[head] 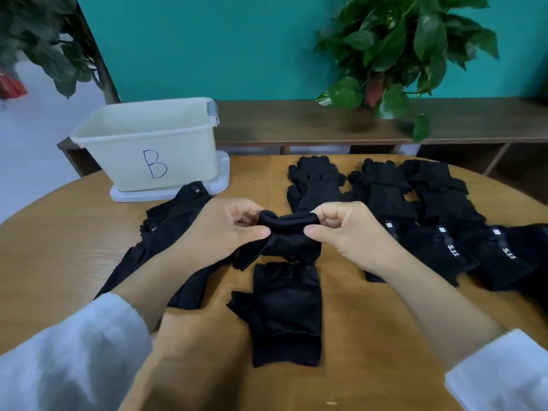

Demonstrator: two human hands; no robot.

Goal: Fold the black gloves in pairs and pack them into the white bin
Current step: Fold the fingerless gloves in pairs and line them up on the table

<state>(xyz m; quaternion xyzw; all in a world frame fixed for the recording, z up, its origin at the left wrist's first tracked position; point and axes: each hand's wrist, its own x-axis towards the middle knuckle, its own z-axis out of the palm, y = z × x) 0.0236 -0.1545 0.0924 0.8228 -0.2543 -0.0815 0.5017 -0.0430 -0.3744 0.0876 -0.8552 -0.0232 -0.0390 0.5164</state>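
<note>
Both hands pinch the glove pair [289,232]: left hand [228,226], right hand [345,232], in front of the white bin [148,143]. Loosen either pinch and I reckon the fold springs open.

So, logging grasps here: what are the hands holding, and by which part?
Both hands, left and right, pinch one black glove by its rolled far edge, one hand at each end.

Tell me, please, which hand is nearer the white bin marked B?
Left. The left hand sits just below-right of the white bin; the right hand is farther right across the held glove.
</note>
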